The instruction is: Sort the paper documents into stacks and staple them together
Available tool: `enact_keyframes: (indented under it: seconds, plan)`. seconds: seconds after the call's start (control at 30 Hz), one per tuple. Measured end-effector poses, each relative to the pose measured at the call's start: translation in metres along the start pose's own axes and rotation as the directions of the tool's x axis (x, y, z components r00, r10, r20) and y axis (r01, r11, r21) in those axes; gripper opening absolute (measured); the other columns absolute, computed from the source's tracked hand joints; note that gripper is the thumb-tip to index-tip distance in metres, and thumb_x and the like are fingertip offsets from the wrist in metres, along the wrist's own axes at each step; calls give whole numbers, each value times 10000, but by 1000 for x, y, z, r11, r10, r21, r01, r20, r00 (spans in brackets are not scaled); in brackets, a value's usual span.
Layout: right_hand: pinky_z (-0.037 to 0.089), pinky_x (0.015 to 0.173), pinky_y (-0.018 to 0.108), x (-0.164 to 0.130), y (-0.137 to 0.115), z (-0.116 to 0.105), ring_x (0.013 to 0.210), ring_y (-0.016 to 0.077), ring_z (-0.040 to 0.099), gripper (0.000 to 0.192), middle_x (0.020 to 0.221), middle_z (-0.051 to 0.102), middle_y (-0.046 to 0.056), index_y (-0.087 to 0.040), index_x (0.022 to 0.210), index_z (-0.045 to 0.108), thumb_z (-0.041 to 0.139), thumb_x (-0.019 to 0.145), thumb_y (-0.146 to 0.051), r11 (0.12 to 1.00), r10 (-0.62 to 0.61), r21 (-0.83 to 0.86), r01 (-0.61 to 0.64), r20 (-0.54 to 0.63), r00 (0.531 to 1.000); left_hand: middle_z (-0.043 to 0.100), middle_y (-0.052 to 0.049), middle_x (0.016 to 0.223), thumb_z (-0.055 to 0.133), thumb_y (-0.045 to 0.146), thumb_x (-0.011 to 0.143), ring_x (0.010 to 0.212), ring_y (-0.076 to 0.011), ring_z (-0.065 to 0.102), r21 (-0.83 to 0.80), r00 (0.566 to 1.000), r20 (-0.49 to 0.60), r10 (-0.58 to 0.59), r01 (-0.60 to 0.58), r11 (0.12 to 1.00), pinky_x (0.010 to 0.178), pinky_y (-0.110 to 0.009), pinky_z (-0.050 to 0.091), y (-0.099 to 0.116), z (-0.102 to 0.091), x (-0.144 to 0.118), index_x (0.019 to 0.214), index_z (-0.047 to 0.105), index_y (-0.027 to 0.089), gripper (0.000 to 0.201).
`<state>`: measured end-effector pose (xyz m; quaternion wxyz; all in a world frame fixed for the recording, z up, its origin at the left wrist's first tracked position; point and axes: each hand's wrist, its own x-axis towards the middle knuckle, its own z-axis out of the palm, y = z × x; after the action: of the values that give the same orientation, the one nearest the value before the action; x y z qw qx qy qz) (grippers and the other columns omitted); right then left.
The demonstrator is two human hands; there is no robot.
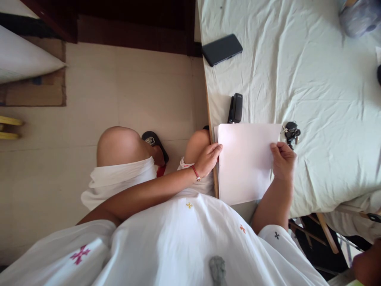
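Observation:
A stack of white paper sheets (247,163) lies at the table's near-left edge, its layers slightly out of line on the left side. Thumb and fingers of my left hand (207,160) pinch the left edge of the sheets. On the opposite side, my right hand (282,161) grips their right edge, thumb on top and fingers curled. Just beyond the paper's upper edge sits a black stapler (235,108). A bunch of keys (291,132) with a dark fob rests right above my right hand.
A pale cloth covers the table (321,99). Farther up lies a black rectangular case (222,49); a clear plastic item (360,18) is at the top right. A folding chair (324,232) stands at lower right, beside part of another person (367,262). A white sack (26,55) rests on cardboard.

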<state>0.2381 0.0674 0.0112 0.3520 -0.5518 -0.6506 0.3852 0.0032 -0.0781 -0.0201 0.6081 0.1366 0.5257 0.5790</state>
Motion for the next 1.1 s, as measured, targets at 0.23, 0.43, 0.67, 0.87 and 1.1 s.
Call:
enact_keyframes:
  seconds: [0.23, 0.43, 0.67, 0.87, 1.1]
  plan:
    - [496, 699, 334, 6, -7, 1, 774, 174, 594, 267, 981, 674, 55, -220, 1092, 722, 651, 887, -375, 930, -159, -343, 131, -55, 986, 394, 31, 636, 614, 679, 885, 663, -146, 410, 142, 985, 61, 160, -167, 976, 621, -276, 347, -5, -5, 1, 699, 456, 216, 523]
    - [500, 988, 520, 8, -66, 45, 1104, 284, 628, 295, 1134, 727, 101, -251, 1189, 730, 496, 1009, -264, 712, -511, -362, 602, 322, 797, 369, 35, 652, 435, 711, 963, 644, -143, 355, 338, 944, 155, 293, -329, 882, 639, -310, 285, 1, -5, -2, 712, 410, 220, 552]
    - [428, 1086, 575, 19, -97, 89, 1359, 334, 487, 403, 1402, 639, 109, -232, 1402, 606, 417, 1047, -253, 527, -508, -287, 800, 648, 567, 388, 34, 644, 371, 719, 978, 626, -150, 360, 396, 929, 186, 321, -370, 841, 634, -320, 281, 2, -5, -7, 723, 378, 232, 550]
    - [442, 992, 603, 17, -101, 86, 1333, 379, 459, 372, 1432, 616, 106, -249, 1322, 659, 438, 1024, -218, 457, -463, -320, 830, 711, 529, 408, 27, 649, 370, 724, 976, 625, -156, 364, 408, 928, 183, 324, -371, 834, 640, -329, 281, 2, -5, -10, 726, 393, 235, 550]
    - [426, 964, 547, 15, -100, 80, 1228, 352, 503, 377, 1212, 712, 111, -235, 1352, 632, 435, 1032, -260, 510, -459, -282, 813, 710, 534, 438, 15, 657, 387, 745, 958, 633, -162, 389, 389, 918, 195, 347, -397, 831, 648, -335, 300, 1, -6, -15, 724, 426, 233, 564]
